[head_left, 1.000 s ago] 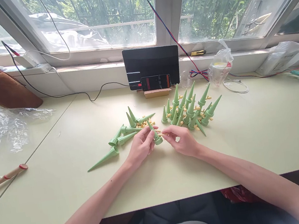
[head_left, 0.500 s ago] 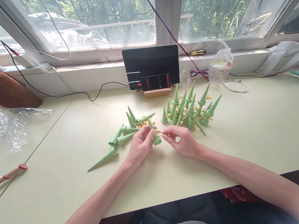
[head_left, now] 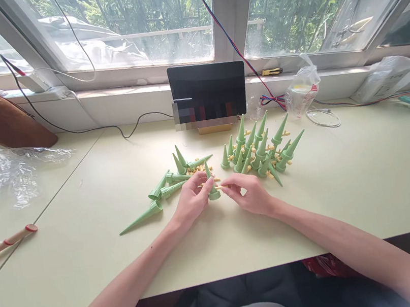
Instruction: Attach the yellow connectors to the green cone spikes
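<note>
My left hand (head_left: 194, 194) is closed round a green watering spike (head_left: 214, 193), a hollow plastic cone held point up with its wide cap end at the bottom. A thin yellow valve piece (head_left: 221, 187) touches or enters the spike's side near the cap; which of the two, I cannot tell. Its outer end is pinched between the thumb and fingers of my right hand (head_left: 247, 192). Left of my hands lie several loose green spikes (head_left: 147, 216) and a heap of small yellow pieces (head_left: 203, 168). Behind my right hand stand several spikes (head_left: 261, 147) with yellow pieces in their sides.
A black screen (head_left: 208, 84) leans at the back behind a small cardboard box (head_left: 214, 128). Clear plastic wrap (head_left: 0, 174) and a wooden stick toy (head_left: 10, 241) lie left. A bagged cup (head_left: 301, 89) and coiled white cable (head_left: 323, 118) are at back right.
The spike in my left hand has turned slightly and shifted a little left. My right hand stays close by, still pinching the yellow valve piece against it.
</note>
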Demonstrator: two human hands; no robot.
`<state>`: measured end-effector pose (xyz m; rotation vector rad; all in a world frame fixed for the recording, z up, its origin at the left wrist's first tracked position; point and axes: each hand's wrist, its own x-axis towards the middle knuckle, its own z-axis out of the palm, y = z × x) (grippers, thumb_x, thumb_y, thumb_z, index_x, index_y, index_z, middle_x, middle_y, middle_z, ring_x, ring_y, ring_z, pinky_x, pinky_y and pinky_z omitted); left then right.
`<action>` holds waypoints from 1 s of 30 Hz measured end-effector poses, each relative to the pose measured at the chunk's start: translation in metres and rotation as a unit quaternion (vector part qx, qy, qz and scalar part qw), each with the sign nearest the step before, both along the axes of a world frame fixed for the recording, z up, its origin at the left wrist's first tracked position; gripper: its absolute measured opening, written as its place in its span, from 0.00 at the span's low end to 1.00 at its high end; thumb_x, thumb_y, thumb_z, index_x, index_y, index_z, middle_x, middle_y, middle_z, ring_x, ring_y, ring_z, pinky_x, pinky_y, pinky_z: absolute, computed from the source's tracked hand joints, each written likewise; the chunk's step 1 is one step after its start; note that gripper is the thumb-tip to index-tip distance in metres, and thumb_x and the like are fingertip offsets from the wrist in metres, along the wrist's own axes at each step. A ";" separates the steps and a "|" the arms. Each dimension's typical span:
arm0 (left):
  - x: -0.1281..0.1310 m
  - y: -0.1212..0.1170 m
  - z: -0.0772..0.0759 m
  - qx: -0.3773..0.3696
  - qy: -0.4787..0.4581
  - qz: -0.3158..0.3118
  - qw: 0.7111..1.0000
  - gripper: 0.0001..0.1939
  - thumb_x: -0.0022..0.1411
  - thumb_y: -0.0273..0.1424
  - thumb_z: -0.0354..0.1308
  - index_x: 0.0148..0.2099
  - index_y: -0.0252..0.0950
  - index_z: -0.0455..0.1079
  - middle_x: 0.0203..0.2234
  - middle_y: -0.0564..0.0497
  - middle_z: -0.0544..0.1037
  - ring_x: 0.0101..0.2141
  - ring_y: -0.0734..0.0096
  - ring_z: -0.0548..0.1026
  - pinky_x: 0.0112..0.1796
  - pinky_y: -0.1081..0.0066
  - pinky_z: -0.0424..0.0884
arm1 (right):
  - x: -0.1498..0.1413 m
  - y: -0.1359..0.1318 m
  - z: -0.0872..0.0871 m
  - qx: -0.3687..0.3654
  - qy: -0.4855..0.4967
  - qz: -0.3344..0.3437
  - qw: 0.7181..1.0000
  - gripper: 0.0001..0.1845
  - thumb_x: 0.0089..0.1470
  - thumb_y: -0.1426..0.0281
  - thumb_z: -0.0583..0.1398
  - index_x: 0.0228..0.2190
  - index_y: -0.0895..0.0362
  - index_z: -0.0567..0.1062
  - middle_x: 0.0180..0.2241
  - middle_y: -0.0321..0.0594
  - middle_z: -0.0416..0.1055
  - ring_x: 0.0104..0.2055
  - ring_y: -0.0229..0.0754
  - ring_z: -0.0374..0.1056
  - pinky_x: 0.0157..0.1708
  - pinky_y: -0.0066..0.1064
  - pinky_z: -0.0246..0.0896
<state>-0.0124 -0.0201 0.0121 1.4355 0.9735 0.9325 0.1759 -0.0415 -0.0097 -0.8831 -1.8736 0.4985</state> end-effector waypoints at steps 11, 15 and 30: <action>0.000 -0.002 0.002 0.007 0.016 0.002 1.000 0.15 0.62 0.44 0.61 0.39 0.37 0.67 0.29 0.54 0.71 0.17 0.86 0.59 0.15 0.81 0.58 | 0.000 0.001 -0.002 0.002 -0.016 -0.011 1.000 0.09 0.64 0.66 0.58 0.36 0.55 0.76 0.27 0.38 0.73 0.23 0.35 0.64 0.25 0.29 0.63; 0.001 -0.003 0.000 0.007 0.013 0.005 1.000 0.15 0.62 0.44 0.61 0.39 0.38 0.65 0.30 0.55 0.70 0.17 0.86 0.59 0.15 0.82 0.57 | 0.000 0.002 -0.003 -0.004 -0.013 -0.009 1.000 0.08 0.64 0.67 0.58 0.36 0.56 0.76 0.27 0.38 0.74 0.23 0.36 0.65 0.25 0.29 0.63; -0.003 -0.002 -0.007 0.072 0.043 -0.061 0.995 0.17 0.64 0.36 0.59 0.53 0.37 0.66 0.29 0.54 0.69 0.23 0.79 0.63 0.23 0.77 0.62 | 0.002 0.005 -0.008 -0.044 0.005 -0.019 0.999 0.09 0.63 0.67 0.57 0.34 0.57 0.75 0.26 0.38 0.72 0.24 0.36 0.64 0.25 0.28 0.62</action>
